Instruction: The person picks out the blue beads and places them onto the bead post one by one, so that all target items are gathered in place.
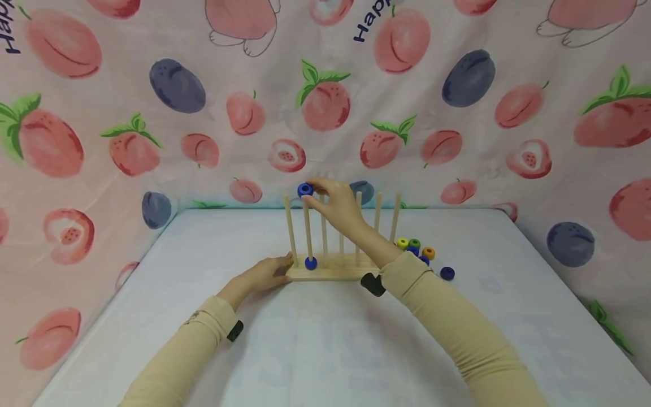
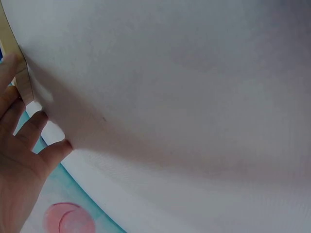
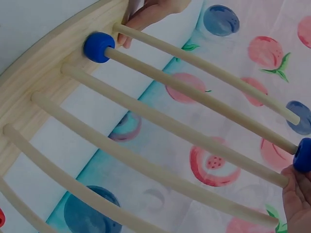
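Note:
A wooden peg rack [image 1: 325,275] stands on the table, its upright pegs in a row along a flat base. My right hand [image 1: 338,206] pinches a blue bead [image 1: 305,190] between thumb and fingertips, right at the top of the second peg from the left. In the right wrist view, this held bead [image 3: 303,155] sits at the peg's tip, its hole facing the peg. Another blue bead [image 1: 311,263] rests at the foot of the same peg. My left hand [image 1: 263,275] holds the base's left end, thumb in front; its other fingers [image 2: 35,127] spread beside it.
Right of the rack lie loose beads: a yellow bead [image 1: 402,243], a green bead [image 1: 414,243], an orange bead [image 1: 429,253], several blue ones and a dark blue bead [image 1: 447,273]. A fruit-patterned cloth [image 1: 325,147] hangs behind the white table [image 1: 315,339].

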`<state>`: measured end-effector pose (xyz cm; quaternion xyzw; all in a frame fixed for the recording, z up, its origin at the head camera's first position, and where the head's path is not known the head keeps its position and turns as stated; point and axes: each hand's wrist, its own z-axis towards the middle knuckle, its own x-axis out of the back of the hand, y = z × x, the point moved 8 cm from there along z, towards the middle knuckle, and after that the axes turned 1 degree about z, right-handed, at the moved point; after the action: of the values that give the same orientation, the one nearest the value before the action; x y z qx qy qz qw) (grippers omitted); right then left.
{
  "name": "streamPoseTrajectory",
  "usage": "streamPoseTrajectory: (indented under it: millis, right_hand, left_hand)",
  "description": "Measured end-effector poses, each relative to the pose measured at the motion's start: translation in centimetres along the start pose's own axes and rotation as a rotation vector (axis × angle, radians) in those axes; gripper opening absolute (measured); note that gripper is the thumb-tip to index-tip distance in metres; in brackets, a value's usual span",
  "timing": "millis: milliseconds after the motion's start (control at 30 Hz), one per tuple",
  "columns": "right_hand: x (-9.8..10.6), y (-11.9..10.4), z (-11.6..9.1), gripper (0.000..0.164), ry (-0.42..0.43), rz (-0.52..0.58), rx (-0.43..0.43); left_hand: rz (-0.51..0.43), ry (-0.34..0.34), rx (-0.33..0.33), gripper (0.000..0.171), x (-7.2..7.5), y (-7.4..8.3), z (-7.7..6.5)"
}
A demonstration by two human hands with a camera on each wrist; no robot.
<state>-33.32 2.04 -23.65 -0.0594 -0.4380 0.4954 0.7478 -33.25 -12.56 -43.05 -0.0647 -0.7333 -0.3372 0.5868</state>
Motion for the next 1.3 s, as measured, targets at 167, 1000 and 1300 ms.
streamPoseTrajectory:
  millis: [167,1000,1300]
  right_hand:
    - [-0.33,-0.04,0.45,0.039,-0.046,-0.019,-0.067]
    - [-0.34,0.06,0.76,0.036,-0.118,-0.095,-0.107]
    - [-0.17,0.08,0.40,0.035,-0.103,-0.080,-0.117]
  left_hand:
    - [0.007,-0.005,0.017,0.054,0.11,-0.25,0.00]
    - [-0.013,-0.006,0.030,0.059,0.02,-0.51,0.42]
    - [-0.019,-0.015,0.026,0.055,-0.14,-0.30,0.31]
